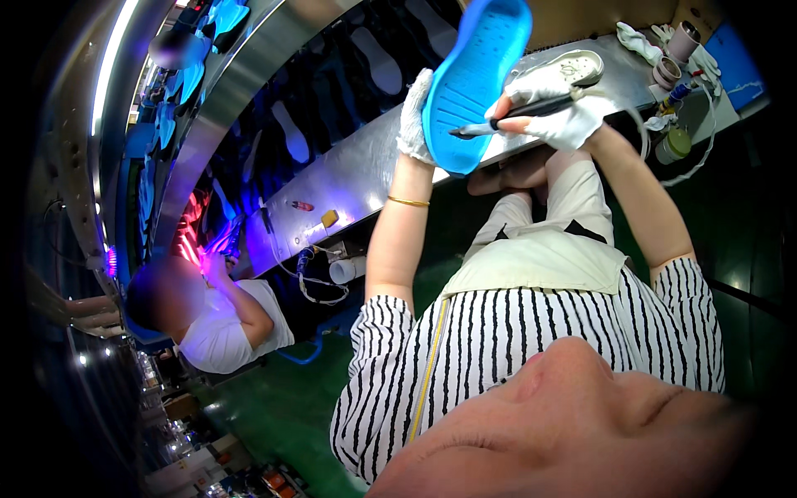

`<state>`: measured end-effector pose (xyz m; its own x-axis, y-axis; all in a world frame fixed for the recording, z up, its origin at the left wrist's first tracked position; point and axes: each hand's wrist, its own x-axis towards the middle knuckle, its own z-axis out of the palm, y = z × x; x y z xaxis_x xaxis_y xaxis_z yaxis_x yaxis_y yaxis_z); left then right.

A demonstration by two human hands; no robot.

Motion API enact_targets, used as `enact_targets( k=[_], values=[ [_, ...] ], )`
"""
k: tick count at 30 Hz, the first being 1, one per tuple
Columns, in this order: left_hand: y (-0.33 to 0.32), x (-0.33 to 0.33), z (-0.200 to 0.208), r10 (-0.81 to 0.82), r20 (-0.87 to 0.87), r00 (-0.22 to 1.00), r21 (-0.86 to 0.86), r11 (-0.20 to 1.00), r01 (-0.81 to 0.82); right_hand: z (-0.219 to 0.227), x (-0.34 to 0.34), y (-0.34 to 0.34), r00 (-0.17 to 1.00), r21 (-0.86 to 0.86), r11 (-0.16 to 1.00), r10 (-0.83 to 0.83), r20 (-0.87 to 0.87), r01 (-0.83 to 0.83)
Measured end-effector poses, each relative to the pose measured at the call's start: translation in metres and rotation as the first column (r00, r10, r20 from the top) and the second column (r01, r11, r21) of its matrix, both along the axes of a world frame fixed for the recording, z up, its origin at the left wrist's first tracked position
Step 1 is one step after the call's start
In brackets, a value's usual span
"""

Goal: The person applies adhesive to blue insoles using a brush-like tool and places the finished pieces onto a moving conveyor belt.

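Note:
A bright blue shoe sole (477, 70) is tilted up over the metal bench, its ribbed and pitted face towards me. White-gloved, my left hand (414, 116) is closed on the sole's left edge; most of its fingers are hidden behind. My right hand (554, 123), in a white glove with bare fingertips, grips a black pen-shaped tool (540, 107) with a pale hose or cord at its rear end. The slim tip of the tool lies over the lower part of the sole; whether it touches, I cannot tell. Just behind my right hand is a white shoe (581, 66).
The metal bench (332, 191) borders a line carrying several soles (290, 133). A yellow block (330, 218) lies on the bench. At right are loose gloves (638, 41), tape rolls (684, 41) and a lidded jar (673, 145). A co-worker (237, 328) in white works at left.

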<state>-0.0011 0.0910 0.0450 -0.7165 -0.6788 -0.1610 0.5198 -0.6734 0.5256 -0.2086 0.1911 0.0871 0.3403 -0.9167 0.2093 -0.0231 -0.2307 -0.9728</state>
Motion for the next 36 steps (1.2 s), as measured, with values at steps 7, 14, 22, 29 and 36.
enact_targets(
  k=[7, 14, 22, 29, 36],
  values=[
    [0.011, 0.0, -0.023, 0.117, -0.241, 0.963, -0.068, 0.988, -0.137, -0.004, 0.034, 0.016, 0.981, -0.134, 0.991, -0.003, -0.192, -0.023],
    [0.032, -0.009, -0.026, 0.246, -0.22, 0.944, -0.019, 0.966, -0.257, 0.002, 0.048, 0.0, 0.944, -0.015, 0.945, -0.326, -0.056, 0.326],
    [0.042, -0.015, -0.032, 0.212, -0.294, 0.932, -0.027, 0.973, -0.23, 0.019, 0.038, -0.005, 0.939, -0.148, 0.931, -0.316, 0.136, 0.334],
    [0.041, -0.019, -0.031, 0.138, -0.211, 0.968, -0.117, 0.979, -0.166, 0.001, 0.041, -0.007, 0.975, -0.229, 0.948, -0.222, 0.023, 0.221],
    [0.06, -0.017, -0.012, 0.186, -0.101, 0.977, -0.003, 0.982, -0.188, 0.004, -0.007, -0.075, 0.754, -0.232, 0.719, -0.639, 0.15, 0.655]
  ],
)
